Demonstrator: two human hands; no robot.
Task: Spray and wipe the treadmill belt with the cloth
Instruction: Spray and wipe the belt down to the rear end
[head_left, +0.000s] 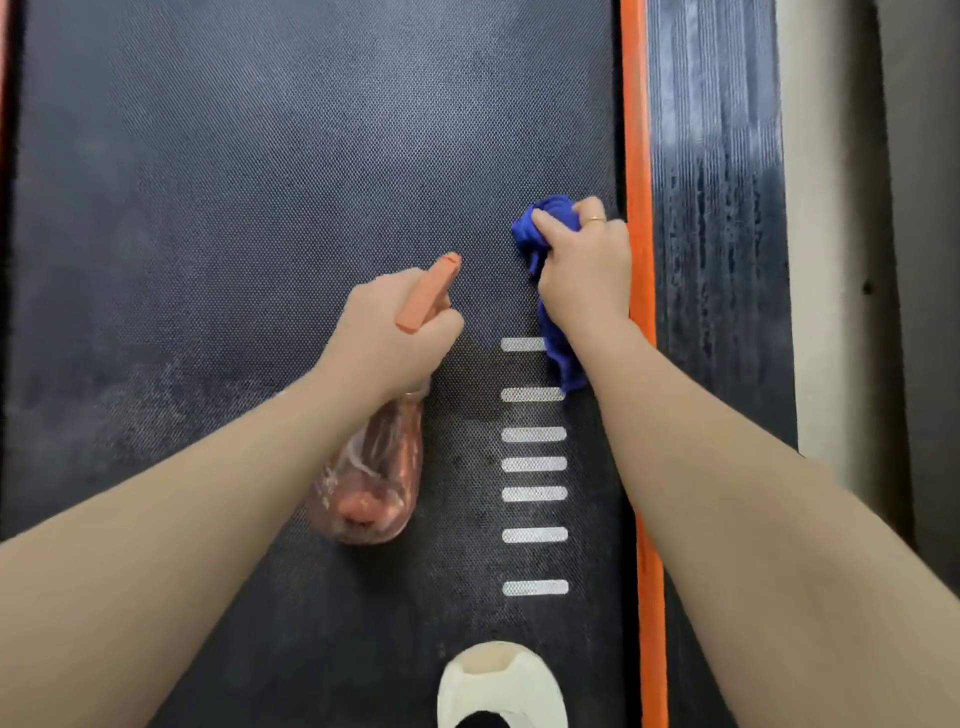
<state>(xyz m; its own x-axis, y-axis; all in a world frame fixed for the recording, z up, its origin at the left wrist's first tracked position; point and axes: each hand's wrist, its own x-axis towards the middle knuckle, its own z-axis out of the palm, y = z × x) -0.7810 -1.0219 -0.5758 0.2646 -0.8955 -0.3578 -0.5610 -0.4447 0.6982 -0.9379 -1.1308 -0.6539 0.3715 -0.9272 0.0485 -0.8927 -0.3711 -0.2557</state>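
Cloth (545, 228) on treadmill belt (260, 182)

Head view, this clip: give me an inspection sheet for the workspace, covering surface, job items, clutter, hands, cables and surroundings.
Surface: dark textured belt with white dashes; paler haze at left, darker patch round the dashes.
Job's things: blue cloth bunched on the belt near the right edge; spray bottle with orange nozzle, aimed up the belt.
Clutter: nothing seen.
Hands: left hand grips the bottle's neck; right hand, ring on one finger, holds the cloth against the belt.
Cables: nothing seen.
Surroundings: orange stripe, streaky dark side rail, pale floor, white shoe on the belt at bottom.
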